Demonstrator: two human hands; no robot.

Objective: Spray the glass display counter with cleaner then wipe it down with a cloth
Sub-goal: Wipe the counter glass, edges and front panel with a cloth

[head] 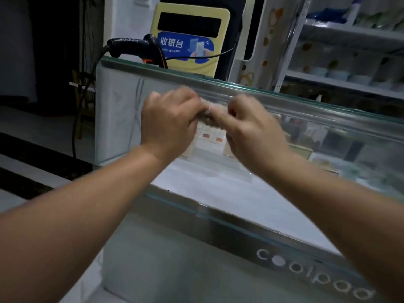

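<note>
The glass display counter [229, 189] stretches from lower right to upper left, with a metal front rail and a green-edged glass top. Both my hands are raised over its top, close together. My left hand [168, 123] and my right hand [251, 127] each pinch a small pale cloth [213, 109] held between them, blurred by motion. Only a little of the cloth shows past my fingers. No spray bottle is in view.
A black barcode scanner [135, 48] and a yellow cashier sign [190, 38] stand at the counter's far edge. White boxes [209, 138] lie inside the case. Shelving [349, 62] with goods fills the right background. Dark floor lies to the left.
</note>
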